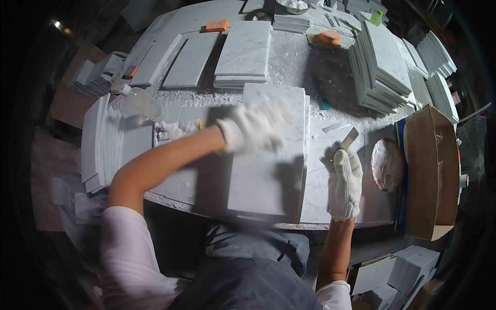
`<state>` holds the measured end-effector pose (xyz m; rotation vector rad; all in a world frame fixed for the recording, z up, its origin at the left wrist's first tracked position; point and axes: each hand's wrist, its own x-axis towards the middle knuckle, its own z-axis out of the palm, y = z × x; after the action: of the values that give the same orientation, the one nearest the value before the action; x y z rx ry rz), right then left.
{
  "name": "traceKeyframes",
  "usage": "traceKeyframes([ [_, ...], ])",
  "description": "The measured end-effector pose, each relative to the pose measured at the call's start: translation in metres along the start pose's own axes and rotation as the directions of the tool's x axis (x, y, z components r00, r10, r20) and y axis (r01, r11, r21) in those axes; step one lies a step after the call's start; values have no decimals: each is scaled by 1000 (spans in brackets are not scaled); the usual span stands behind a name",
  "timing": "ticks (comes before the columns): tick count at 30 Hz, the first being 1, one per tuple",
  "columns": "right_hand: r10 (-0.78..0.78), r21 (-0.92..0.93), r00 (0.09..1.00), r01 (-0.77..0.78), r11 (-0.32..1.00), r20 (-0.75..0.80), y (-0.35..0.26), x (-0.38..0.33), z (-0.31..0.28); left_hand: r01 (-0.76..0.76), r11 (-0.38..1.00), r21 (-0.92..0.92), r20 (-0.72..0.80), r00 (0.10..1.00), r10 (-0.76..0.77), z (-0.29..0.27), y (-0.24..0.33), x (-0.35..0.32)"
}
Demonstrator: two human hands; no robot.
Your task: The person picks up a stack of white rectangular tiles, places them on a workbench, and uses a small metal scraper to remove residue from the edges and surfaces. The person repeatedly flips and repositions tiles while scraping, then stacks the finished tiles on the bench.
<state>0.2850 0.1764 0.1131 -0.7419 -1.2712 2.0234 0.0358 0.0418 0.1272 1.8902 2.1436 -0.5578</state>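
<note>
A grey-white veined marble slab (266, 181) lies on top of a small stack in front of me. Over its upper part is my left hand (256, 124) in a white knit glove, smeared by motion, so its fingers and any hold cannot be made out. To the right of the stack, my gloved right hand (345, 178) is closed around a putty knife (350, 138), its flat metal blade pointing up and away. Another flat metal blade (336, 127) lies just beyond that hand. Right of the hand is a round dish of white paste (387, 165).
A cardboard box (429, 173) stands open at the table's right edge. Tall slab stacks (380, 67) rise at the back right, with more slabs (95, 144) leaning at the left. Several marble pieces (243, 49) and an orange block (217, 25) lie farther back. White crumbs cover the tabletop.
</note>
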Motion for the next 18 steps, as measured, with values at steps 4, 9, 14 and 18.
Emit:
traceKeyframes([
  [4, 18, -233, 999, -26, 972, -33, -23, 5, -8, 605, 691, -395, -305, 623, -720, 16, -97, -29],
  [9, -48, -498, 994, 92, 862, 99, -7, 30, 33, 137, 898, -419, -614, 686, -391, 15, -33, -77],
  [14, -250, -854, 896, 431, 291, 367, 15, 70, 81, 106, 911, -398, -693, 615, -375, 20, 86, -73],
  [18, -233, -856, 858, 496, 145, 458, 19, 85, 93, 191, 870, -454, -588, 669, -454, 33, 99, -66],
])
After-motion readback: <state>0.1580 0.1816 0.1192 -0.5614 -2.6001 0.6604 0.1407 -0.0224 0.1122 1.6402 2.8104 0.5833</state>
